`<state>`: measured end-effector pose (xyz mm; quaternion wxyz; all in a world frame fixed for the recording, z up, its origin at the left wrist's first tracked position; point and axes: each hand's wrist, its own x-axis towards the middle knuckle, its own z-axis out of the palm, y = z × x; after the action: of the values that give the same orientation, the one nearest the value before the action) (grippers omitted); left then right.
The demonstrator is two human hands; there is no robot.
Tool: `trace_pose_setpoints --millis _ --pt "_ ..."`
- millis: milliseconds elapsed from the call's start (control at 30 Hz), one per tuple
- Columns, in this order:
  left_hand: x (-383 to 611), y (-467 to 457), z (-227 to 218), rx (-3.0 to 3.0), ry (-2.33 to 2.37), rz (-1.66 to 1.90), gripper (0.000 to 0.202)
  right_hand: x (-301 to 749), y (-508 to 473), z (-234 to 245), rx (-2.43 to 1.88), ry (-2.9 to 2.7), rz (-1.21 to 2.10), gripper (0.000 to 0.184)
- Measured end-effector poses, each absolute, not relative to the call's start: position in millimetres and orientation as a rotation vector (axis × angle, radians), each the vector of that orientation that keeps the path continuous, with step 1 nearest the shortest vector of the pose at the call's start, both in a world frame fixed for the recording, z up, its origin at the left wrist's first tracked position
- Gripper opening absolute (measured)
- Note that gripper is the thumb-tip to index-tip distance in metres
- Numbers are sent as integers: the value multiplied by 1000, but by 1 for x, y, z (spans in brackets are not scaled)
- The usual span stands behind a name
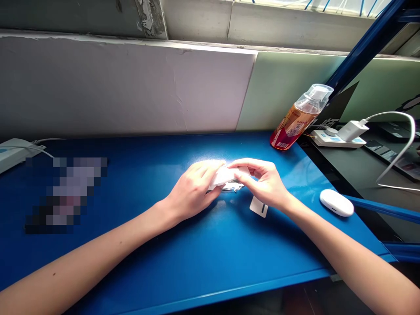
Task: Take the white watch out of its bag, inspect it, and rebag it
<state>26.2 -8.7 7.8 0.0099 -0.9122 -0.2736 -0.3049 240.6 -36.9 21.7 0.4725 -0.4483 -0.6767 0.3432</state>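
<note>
My left hand point(197, 189) is closed on the left end of a small white flat object point(226, 175) over the middle of the blue desk. From the other side, my right hand point(262, 179) pinches its right end between thumb and fingers. Glare washes out the object's surface, so its exact kind cannot be made out. Just beneath it shows something crinkled and shiny point(232, 187), partly hidden by the hands. A white card with a dark slot point(259, 206) lies below my right hand, its upper edge covered by that hand.
A red-labelled spray bottle point(297, 120) stands at the back right. Behind it, a power strip point(337, 138) holds a white charger point(352, 130) and cable. A white rounded case point(336, 202) rests near the right edge. Another strip point(19, 154) and a blurred-out item point(70, 192) lie left.
</note>
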Motion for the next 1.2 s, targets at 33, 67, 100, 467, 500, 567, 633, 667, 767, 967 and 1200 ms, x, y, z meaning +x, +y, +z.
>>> trace_pose_setpoints --millis 33,67,100,467,500,567,633,667,767,967,1200 --pt "25 -7 5 -2874 -890 -908 46 244 -34 20 -1094 -1660 819 17" --pt "24 -6 3 -2892 -928 -852 52 247 -30 18 -1099 -1656 794 15" --pt "22 -5 0 -2919 -955 -775 59 249 -27 16 -1112 -1655 769 14" --pt "17 -3 -10 -3038 -1088 -648 53 265 -16 12 -1350 -1827 353 12" --pt "17 -3 -9 -3041 -1087 -655 53 266 -16 13 -1367 -1845 297 11" --pt "17 -4 -8 -3041 -1092 -667 51 266 -17 14 -1406 -1862 215 10" --pt "17 -5 -7 -3032 -1096 -679 49 267 -17 15 -1454 -1856 180 10" --pt "17 -5 -6 -3028 -1098 -685 47 268 -16 15 -1482 -1849 177 10" --pt "17 -7 -2 -3031 -1100 -714 44 270 -13 13 -1556 -1831 240 11" --pt "18 -6 -3 -3030 -1093 -748 42 269 -11 11 -1528 -1796 603 15" --pt "17 -6 -3 -3037 -1099 -668 45 263 -18 4 -1470 -2151 240 21"
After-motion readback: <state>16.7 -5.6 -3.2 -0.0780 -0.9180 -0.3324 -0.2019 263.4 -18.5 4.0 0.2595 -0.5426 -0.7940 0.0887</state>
